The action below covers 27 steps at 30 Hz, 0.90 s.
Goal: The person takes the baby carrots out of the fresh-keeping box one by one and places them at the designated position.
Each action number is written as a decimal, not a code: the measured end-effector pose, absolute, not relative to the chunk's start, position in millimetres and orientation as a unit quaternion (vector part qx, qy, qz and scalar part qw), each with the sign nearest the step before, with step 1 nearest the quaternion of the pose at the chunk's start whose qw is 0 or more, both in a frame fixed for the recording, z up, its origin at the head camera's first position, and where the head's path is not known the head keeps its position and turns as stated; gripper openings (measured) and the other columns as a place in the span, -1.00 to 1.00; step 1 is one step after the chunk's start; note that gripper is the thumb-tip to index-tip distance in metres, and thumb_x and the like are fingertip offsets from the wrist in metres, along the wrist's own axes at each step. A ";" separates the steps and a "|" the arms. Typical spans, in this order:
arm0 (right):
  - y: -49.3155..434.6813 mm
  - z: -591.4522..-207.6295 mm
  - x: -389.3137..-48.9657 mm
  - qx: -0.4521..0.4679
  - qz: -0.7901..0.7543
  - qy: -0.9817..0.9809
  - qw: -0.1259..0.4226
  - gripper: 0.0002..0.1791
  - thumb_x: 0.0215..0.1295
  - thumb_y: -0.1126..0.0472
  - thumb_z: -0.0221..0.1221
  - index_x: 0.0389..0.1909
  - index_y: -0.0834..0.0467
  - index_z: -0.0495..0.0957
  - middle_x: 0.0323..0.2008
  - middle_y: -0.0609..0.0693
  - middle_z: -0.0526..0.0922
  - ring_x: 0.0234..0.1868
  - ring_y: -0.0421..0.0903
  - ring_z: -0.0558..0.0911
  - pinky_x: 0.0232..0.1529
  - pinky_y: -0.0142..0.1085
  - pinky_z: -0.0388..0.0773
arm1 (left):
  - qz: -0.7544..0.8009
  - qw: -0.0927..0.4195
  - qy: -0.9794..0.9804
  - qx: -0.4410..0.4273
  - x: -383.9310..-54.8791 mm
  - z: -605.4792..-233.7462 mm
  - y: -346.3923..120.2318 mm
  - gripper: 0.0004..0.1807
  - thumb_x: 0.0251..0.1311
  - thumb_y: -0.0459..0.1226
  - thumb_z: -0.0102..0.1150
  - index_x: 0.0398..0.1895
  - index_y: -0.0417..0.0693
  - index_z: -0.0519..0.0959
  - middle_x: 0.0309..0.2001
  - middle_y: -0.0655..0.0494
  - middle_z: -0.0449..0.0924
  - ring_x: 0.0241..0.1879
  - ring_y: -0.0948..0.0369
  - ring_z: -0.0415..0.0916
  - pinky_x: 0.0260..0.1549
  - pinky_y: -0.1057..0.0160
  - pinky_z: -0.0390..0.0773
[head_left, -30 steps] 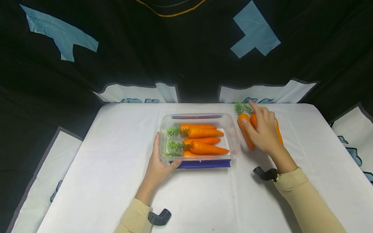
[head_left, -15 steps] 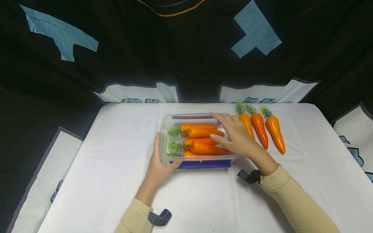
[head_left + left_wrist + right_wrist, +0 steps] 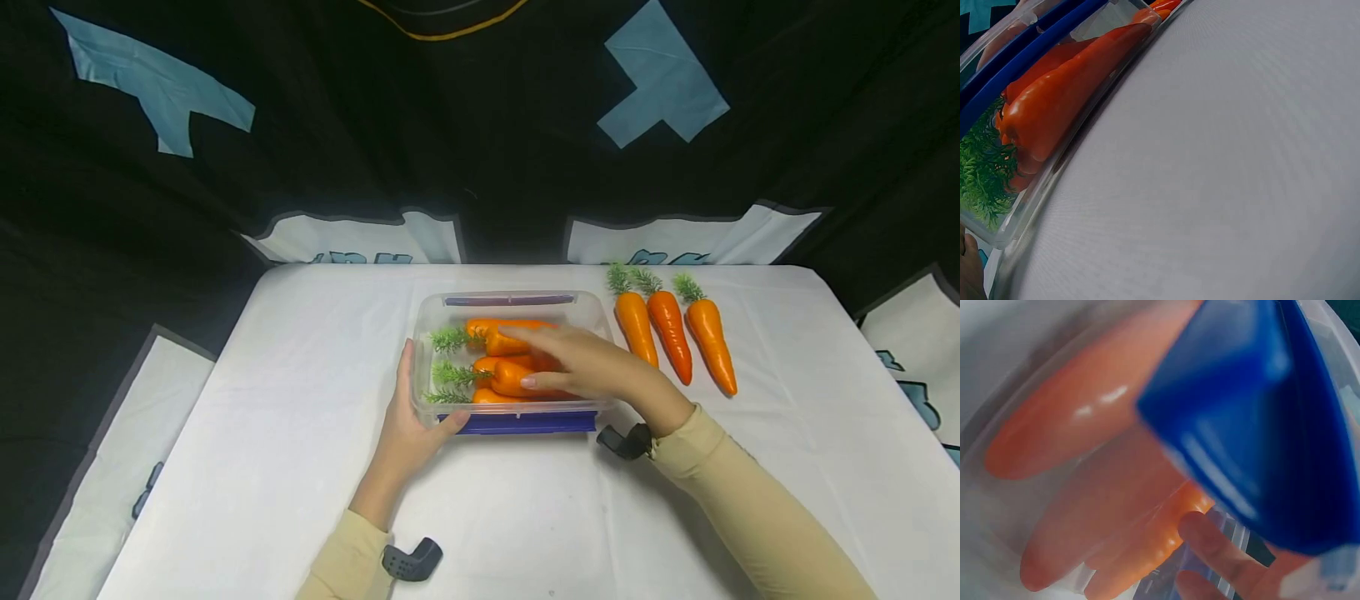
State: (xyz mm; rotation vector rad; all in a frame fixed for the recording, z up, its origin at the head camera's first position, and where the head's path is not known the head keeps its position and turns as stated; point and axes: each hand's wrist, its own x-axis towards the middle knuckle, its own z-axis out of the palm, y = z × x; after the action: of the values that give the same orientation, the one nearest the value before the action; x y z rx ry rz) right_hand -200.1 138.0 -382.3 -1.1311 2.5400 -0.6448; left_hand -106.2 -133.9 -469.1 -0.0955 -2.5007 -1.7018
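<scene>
A clear plastic food container point(image 3: 588, 310) with a blue latch point(image 3: 525, 423) along its front holds several orange carrots point(image 3: 512, 377), their green tops pointing left. My left hand point(image 3: 408, 437) grips its front left corner, thumb over the front rim and fingers along the left wall. Over the right part of the container is my right hand point(image 3: 588, 362), fingers extended and thumb apart, covering the carrot tips. In the right wrist view, its fingertips point(image 3: 1194, 528) are right at an orange carrot point(image 3: 1147, 550), partly behind the blue latch point(image 3: 1260, 437).
Three carrots lie side by side on the white tablecloth right of the container: one nearest it point(image 3: 636, 325), a redder middle carrot point(image 3: 670, 333) and an outer carrot point(image 3: 711, 346). A black curtain point(image 3: 480, 150) hangs behind the table's back edge.
My right hand has moved left from the three carrots on the table to over the carrots in the container. The left hand and container have stayed in place.
</scene>
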 end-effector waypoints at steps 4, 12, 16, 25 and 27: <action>136.2 -382.1 -200.7 -0.396 -0.218 0.876 0.168 -0.21 0.34 -0.24 0.15 0.54 -0.31 0.07 0.44 -0.21 0.35 0.36 0.00 0.47 0.39 0.07 0.39 | -0.558 0.059 -0.827 -0.030 -105.8 -468.7 -134.1 0.29 0.00 0.03 0.48 0.58 0.49 -0.33 0.62 0.23 -0.27 0.59 -0.03 -0.17 0.43 -0.40 -0.05; 134.4 -384.0 -201.4 -0.411 -0.191 0.872 0.185 -0.17 0.27 -0.24 0.21 0.53 -0.34 0.10 0.43 -0.16 0.38 0.26 0.01 0.56 0.34 0.04 0.45 | -0.557 0.061 -0.828 -0.027 -105.4 -470.2 -134.7 0.29 -0.01 0.01 0.49 0.57 0.54 -0.33 0.62 0.22 -0.25 0.59 -0.02 -0.15 0.44 -0.37 -0.03; 133.6 -383.6 -200.7 -0.414 -0.182 0.872 0.187 -0.11 0.21 -0.21 0.28 0.53 -0.34 0.09 0.40 -0.12 0.43 0.17 -0.03 0.60 0.30 0.00 0.50 | -0.560 0.061 -0.826 -0.027 -105.5 -470.6 -134.5 0.29 0.00 0.00 0.49 0.57 0.52 -0.33 0.62 0.21 -0.24 0.59 -0.01 -0.14 0.45 -0.36 -0.03; 133.0 -384.1 -199.9 -0.412 -0.192 0.867 0.203 -0.02 0.17 0.02 0.40 0.54 -0.31 0.07 0.41 -0.11 0.41 0.24 -0.03 0.56 0.37 0.00 0.42 | -0.556 0.060 -0.829 -0.033 -105.9 -469.6 -133.8 0.30 0.00 0.01 0.48 0.60 0.41 -0.33 0.62 0.20 -0.26 0.59 -0.03 -0.16 0.43 -0.39 -0.04; 132.5 -384.8 -200.1 -0.418 -0.193 0.865 0.201 -0.03 0.19 0.06 0.40 0.54 -0.28 0.08 0.40 -0.09 0.43 0.23 -0.03 0.57 0.37 0.00 0.43 | -0.554 0.061 -0.830 -0.032 -105.7 -469.4 -133.5 0.30 0.00 0.03 0.47 0.60 0.42 -0.33 0.62 0.21 -0.25 0.59 -0.03 -0.15 0.43 -0.40 -0.04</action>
State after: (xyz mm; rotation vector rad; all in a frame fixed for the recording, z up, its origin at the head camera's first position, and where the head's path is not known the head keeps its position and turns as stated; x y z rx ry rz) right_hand -200.1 132.5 -384.8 -1.1670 2.4168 -0.5400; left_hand -105.7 -133.5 -469.4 -0.0980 -2.5106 -1.6755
